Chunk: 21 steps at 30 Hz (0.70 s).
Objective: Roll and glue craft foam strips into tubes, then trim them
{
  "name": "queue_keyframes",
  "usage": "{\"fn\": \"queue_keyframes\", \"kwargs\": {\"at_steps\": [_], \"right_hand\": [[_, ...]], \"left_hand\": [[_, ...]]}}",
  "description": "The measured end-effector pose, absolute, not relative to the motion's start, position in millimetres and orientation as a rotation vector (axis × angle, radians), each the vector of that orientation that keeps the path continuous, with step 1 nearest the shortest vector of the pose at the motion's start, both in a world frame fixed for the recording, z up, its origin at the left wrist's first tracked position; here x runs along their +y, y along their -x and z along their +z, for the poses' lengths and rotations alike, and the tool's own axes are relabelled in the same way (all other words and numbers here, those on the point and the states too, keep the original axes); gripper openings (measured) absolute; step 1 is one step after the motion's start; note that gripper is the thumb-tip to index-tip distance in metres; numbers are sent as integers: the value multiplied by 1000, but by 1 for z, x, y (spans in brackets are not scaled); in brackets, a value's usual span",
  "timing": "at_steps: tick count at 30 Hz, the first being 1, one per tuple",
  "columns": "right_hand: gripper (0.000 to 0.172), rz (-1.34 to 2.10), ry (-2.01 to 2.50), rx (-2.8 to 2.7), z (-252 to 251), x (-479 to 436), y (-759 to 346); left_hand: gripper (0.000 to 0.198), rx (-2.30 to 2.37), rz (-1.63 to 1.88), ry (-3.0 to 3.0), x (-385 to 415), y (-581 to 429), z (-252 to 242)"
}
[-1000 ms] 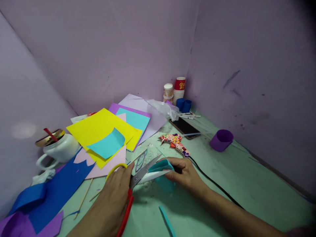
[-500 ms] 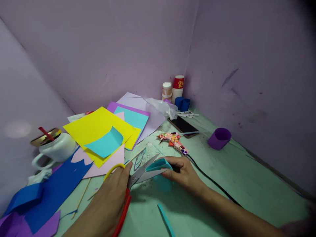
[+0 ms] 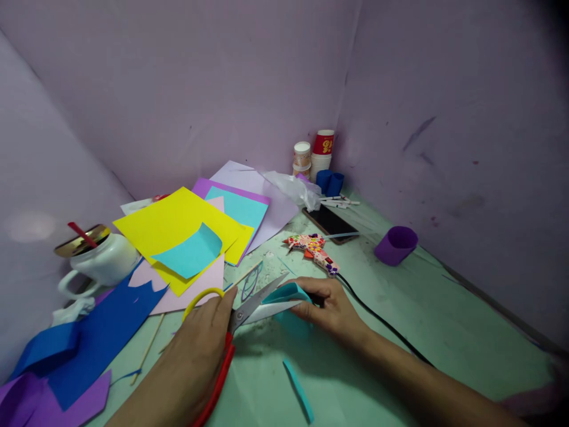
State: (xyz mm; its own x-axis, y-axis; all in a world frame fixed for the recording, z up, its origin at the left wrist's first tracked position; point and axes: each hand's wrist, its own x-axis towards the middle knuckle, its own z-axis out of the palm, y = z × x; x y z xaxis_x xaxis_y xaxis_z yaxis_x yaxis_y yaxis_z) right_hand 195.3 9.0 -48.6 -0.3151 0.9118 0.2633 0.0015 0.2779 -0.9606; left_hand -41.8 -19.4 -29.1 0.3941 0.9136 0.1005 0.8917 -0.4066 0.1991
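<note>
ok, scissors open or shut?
Open: the scissors have their blades spread apart, with the teal piece between them.

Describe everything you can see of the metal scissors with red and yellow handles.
The metal scissors have grey blades joined at a pivot, open, with a folded turquoise sheet between them in the right grip. Their tips point rightward. The left grip holds the handles: yellow loop above, red below, running off the picture's bottom edge.

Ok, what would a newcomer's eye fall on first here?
Probably the bright yellow sheet, left of centre, with a curled light-blue piece on it. Next, the scissors in the left hand, blades open at the teal piece that the right hand pinches. Farther right, a purple loop sits on the green tabletop.
</note>
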Motion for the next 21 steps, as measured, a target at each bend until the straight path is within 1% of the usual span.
{"fn": "queue_keyframes", "kwargs": {"at_steps": [3, 6, 15, 21], "right_hand": [[28, 1210, 866, -1574, -49, 9, -195], [27, 1220, 862, -1564, -50, 10, -195], [29, 1269, 860, -1516, -54, 8, -194], [29, 1251, 865, -1525, -54, 8, -194]], "left_hand": [[58, 1683, -9, -2557, -19, 37, -20], [59, 1714, -120, -2552, -18, 32, -13], [56, 1624, -71, -2582, -18, 41, -18], [57, 1592, -24, -2629, -20, 48, -30]]}}
